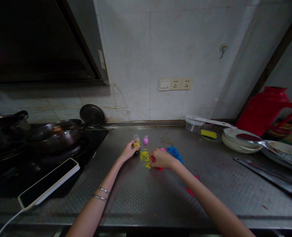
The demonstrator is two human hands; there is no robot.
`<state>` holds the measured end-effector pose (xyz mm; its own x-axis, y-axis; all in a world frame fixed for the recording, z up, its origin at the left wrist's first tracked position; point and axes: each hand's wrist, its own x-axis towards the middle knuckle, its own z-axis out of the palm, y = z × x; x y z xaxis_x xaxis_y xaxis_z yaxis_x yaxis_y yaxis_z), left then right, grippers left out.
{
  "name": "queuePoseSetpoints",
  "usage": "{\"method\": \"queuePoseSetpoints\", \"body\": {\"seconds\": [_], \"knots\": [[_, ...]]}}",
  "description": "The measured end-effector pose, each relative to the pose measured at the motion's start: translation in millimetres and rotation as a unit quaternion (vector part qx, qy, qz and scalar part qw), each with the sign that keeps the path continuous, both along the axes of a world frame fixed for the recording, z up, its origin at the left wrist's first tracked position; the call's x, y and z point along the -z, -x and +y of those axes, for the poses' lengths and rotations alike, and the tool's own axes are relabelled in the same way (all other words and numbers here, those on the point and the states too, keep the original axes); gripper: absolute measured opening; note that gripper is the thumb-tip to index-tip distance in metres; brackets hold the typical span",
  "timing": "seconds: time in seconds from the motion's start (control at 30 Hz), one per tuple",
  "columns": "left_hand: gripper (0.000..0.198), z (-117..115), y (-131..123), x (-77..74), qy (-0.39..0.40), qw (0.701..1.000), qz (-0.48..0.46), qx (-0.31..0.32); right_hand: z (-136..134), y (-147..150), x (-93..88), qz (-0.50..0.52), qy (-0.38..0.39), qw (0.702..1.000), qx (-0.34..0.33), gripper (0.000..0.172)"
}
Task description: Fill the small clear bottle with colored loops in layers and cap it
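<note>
The jar point(136, 138) is small, clear and see-through, its bare upper part showing above a band of yellow and something dark near the bottom. It is on the metal counter point(136, 200), left of the bits, with its top toward the wall; whether it stands straight or leans is hard to tell. The left hand point(128, 151) has hold of it, fingers and thumb closed around its lower part.

Just right of the jar lie the yellow bits point(145, 155), bright, thin and short, loosely scattered flat on the metal. The right hand point(162, 158) reaches over their right edge, fingers bent downward and partly curled; I cannot tell whether they pinch anything. Red bits point(159, 169) show around and beneath that hand. Beyond its wrist the blue bits point(174, 153) form a denser, tangled heap, with a patch of pink point(163, 149) beside them.

The cap point(145, 140) is pink and rounded with a thin loop on top, and sits on the counter just right of the jar, apart from it.
</note>
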<state>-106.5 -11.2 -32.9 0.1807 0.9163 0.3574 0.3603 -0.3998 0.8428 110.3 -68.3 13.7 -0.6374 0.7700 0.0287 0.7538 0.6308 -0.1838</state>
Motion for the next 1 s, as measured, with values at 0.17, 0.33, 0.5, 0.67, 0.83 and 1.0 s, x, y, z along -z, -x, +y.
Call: {"method": "queuePoseSetpoints", "body": {"seconds": [0.17,0.33,0.5,0.67,0.83,1.0], "knots": [[0.028,-2.7,-1.0,-2.8,-0.011,1.000,0.006,0.001,-14.4,0.7,9.6,0.003,-0.040,0.999,-0.002,0.036],[0.027,-4.6,-1.3,-4.8,-0.008,1.000,0.006,0.000,-12.7,3.0,13.1,0.007,-0.041,0.999,0.006,0.034],[0.028,-4.2,-1.1,-4.8,-0.007,1.000,0.011,-0.002,-7.7,7.7,14.7,-0.011,-0.042,0.999,-0.005,0.029],[0.028,-3.1,-0.5,-3.4,-0.014,1.000,0.010,-0.002,-1.7,11.5,15.8,-0.020,-0.039,0.999,-0.032,0.022],[0.028,-1.6,0.2,-1.1,-0.007,1.000,-0.001,0.003,5.5,14.7,16.9,-0.032,-0.014,0.999,-0.030,0.016],[0.029,-0.3,0.6,1.1,0.000,1.000,-0.009,0.001,8.3,17.0,19.9,-0.031,-0.012,0.999,-0.010,0.019]]}}
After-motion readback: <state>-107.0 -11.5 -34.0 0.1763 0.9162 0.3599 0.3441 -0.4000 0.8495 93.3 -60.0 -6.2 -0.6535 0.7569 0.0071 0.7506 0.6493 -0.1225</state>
